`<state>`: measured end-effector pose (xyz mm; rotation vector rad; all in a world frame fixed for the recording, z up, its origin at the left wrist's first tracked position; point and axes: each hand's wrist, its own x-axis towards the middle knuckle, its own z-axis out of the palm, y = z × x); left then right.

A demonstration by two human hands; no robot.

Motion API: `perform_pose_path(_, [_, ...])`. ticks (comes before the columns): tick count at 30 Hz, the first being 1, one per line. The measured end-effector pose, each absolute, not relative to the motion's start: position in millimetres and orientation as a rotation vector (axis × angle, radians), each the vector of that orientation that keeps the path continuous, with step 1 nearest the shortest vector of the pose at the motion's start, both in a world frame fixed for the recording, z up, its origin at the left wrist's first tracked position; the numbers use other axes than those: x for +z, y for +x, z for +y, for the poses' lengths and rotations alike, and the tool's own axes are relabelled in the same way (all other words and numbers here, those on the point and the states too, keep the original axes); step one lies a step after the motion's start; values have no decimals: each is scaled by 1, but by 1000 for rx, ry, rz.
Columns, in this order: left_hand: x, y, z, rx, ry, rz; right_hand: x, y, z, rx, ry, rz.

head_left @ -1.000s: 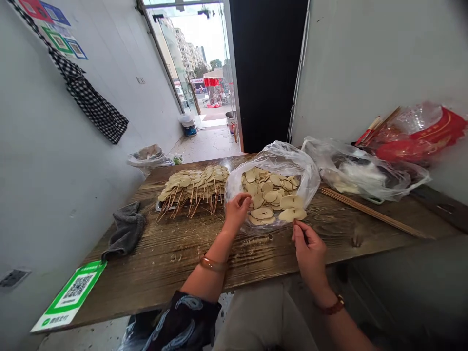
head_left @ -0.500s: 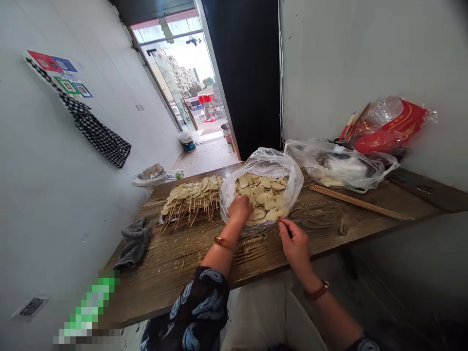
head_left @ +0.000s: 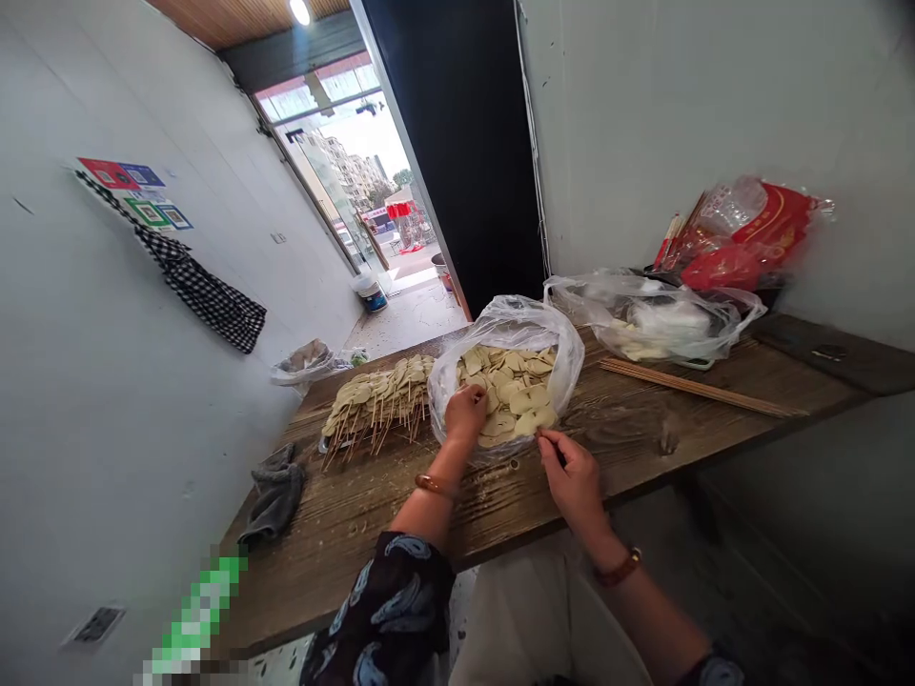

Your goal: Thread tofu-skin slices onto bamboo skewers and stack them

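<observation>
My right hand (head_left: 572, 472) pinches the near end of a thin bamboo skewer at the front rim of a clear plastic bag (head_left: 568, 348). Pale oval slices, potato by their look, are threaded on the skewer; the foremost threaded slice (head_left: 535, 419) lies over the loose ones. My left hand (head_left: 464, 414) is inside the bag's left part, its fingers curled together over the loose slices (head_left: 504, 367). What those fingers hold, if anything, is hidden. Left of the bag, a heap of finished skewers (head_left: 378, 395) rests with sticks pointing toward me.
Bare bamboo skewers (head_left: 701, 389) lie on the wooden table (head_left: 407, 514) to the right. Behind them sit another plastic bag (head_left: 661, 329) and red packaging (head_left: 776, 229). A grey cloth (head_left: 275, 495) lies near the left edge. An open doorway (head_left: 400, 257) is beyond the table.
The view has tilted slightly, shifting the scene. My left hand's fingers have curled more visibly above the slices. My right hand keeps its pinch on the skewer.
</observation>
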<state>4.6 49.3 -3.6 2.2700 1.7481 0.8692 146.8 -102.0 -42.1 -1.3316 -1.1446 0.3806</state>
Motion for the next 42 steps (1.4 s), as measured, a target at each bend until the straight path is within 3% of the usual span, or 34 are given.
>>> perform_pose_path(9, [6,-1,42,1130,1604,1330,-43,146,-102,389,-1336,-1160])
perform_pose_path(14, [13,-14,29,1090,1220,1000,-43,149,-102,453,-1293,-1284])
perform_pose_path(25, [1,-37,27,1202,1129,906,-40,153,-103,640,-1248,-1581])
perform_pose_path(42, [6,-34,19,1293,1174,964,-40,155,-106,579,-1371,-1687])
